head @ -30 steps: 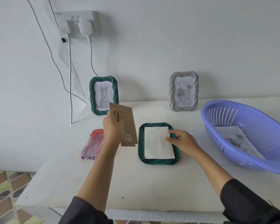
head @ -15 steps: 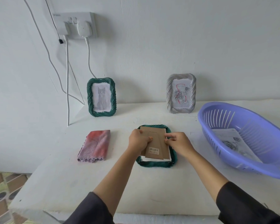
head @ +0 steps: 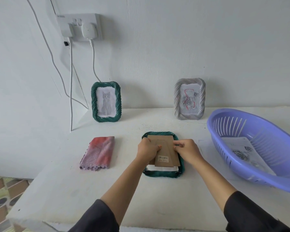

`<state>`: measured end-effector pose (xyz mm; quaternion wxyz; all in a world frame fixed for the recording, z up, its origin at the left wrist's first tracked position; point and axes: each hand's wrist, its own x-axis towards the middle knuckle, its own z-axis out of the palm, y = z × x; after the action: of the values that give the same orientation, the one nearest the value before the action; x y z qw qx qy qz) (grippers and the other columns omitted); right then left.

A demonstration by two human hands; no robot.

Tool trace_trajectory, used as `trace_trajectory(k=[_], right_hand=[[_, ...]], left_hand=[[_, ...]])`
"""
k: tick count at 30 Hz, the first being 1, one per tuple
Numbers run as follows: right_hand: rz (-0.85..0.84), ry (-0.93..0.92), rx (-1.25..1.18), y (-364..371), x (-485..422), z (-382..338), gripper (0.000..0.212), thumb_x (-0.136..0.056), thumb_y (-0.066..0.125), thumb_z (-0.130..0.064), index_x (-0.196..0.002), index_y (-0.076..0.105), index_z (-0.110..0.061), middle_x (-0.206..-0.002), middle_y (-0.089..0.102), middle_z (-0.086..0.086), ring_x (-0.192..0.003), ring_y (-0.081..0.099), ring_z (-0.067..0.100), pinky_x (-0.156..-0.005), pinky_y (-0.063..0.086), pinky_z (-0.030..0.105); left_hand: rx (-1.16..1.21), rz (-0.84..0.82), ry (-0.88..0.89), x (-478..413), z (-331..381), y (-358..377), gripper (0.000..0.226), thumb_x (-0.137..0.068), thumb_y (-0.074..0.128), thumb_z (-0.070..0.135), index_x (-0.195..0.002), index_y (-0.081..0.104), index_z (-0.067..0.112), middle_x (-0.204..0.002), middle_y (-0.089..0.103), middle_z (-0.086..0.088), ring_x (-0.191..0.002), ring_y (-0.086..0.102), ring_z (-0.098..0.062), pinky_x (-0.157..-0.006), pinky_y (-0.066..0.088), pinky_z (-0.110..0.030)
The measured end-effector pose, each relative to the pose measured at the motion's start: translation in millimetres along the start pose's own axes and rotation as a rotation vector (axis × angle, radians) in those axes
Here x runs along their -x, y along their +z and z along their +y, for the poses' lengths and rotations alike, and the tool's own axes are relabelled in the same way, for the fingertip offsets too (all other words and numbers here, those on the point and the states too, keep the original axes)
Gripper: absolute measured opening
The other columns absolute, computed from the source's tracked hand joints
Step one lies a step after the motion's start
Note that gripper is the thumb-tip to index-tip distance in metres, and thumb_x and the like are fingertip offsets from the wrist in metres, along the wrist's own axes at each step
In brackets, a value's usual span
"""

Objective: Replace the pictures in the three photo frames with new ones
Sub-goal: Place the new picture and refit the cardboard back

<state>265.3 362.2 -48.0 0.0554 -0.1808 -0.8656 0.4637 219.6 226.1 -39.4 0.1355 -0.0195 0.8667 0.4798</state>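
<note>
The left hand (head: 147,150) is gripping the cardboard backing board (head: 166,148) by its left edge. The right hand (head: 188,150) is pinching its right edge, over the face-down green frame (head: 161,174).

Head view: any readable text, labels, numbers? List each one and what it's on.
No text is legible in this view.
Barcode sticker on the cardboard backing: bars with a row of characters below, too blurred to read.
Wall socket: small marking at its top left corner, too small to read.
Picture in the grey frame: faint line along its top, illegible.
No other text can be made out.
</note>
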Motion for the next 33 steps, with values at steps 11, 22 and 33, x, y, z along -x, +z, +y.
trace_trajectory(k=[11, 22, 33], right_hand=[[-0.040, 0.051, 0.033, 0.1, -10.9, 3.3, 0.034, -0.086, 0.056, -0.008, -0.119, 0.062, -0.007, -0.125, 0.063, 0.009, -0.119, 0.056, 0.021, -0.088, 0.037, 0.019], [-0.033, 0.034, 0.152, 4.4, -16.9, 2.3, 0.034, -0.084, 0.056, -0.009, -0.117, 0.065, -0.009, -0.128, 0.061, 0.005, -0.121, 0.054, 0.021, -0.094, 0.041, 0.024], [0.016, 0.046, 0.106, 5.0, -13.7, -0.1, 0.032, -0.083, 0.059, -0.009, -0.114, 0.066, -0.010, -0.124, 0.064, 0.004, -0.115, 0.057, 0.021, -0.088, 0.042, 0.024]], left_hand=[[-0.266, -0.023, 0.103, 3.9, 4.8, -0.9, 0.043, -0.092, 0.054, 0.023, -0.126, 0.045, -0.001, -0.130, 0.052, -0.016, -0.121, 0.047, -0.030, -0.097, 0.041, -0.033], [-0.454, 0.074, 0.071, 5.6, -7.0, 2.6, 0.055, -0.091, 0.049, 0.042, -0.127, 0.045, 0.001, -0.129, 0.040, -0.015, -0.122, 0.038, -0.031, -0.097, 0.039, -0.036], [-0.433, 0.081, 0.084, 3.0, -12.8, 0.8, 0.057, -0.090, 0.049, 0.048, -0.123, 0.050, 0.001, -0.126, 0.043, -0.015, -0.119, 0.041, -0.030, -0.097, 0.038, -0.034]])
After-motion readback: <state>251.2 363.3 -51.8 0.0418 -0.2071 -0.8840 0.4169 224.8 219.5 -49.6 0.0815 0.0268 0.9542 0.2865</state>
